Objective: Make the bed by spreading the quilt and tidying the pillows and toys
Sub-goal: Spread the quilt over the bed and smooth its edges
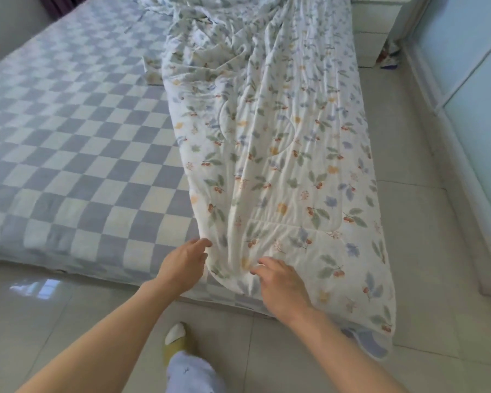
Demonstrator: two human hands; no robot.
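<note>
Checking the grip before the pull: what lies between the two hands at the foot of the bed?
In the head view, only the floral quilt: its rounded lower corner fills the gap between left hand and right hand.

One head-worn view looks steeply down from the foot of the bed, close above both forearms.

I count one bed under its one checked sheet, and one flowered quilt lying along its right side. One small flowered cushion pokes out beside the quilt. My two hands are here: one left hand, one right hand. One slipper shows on the floor. One white cabinet stands by the far corner.
</note>
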